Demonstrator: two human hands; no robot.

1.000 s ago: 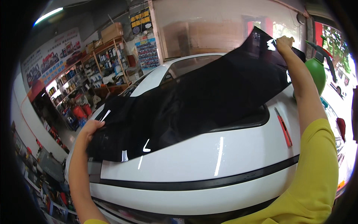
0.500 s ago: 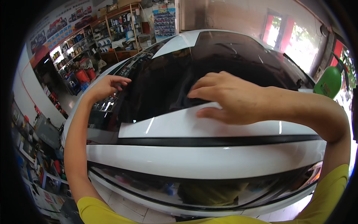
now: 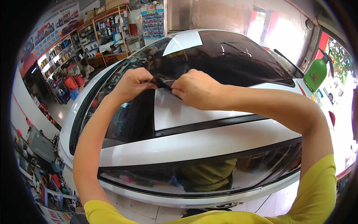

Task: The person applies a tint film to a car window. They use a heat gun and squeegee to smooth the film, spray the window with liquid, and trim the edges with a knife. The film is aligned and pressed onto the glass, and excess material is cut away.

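The dark film (image 3: 238, 58) lay across the far part of the white car roof (image 3: 194, 112), creased toward its right corner, and a bit of its near edge was bunched up between the person's hands. The left hand (image 3: 131, 85) had its fingers clamped on that bit, and the right hand's (image 3: 199, 89) fingers pinched it just beside, a short dark fold bridging them above the roof's left edge. A green spray bottle (image 3: 316, 74) stood near the roof's right end, well apart from both hands.
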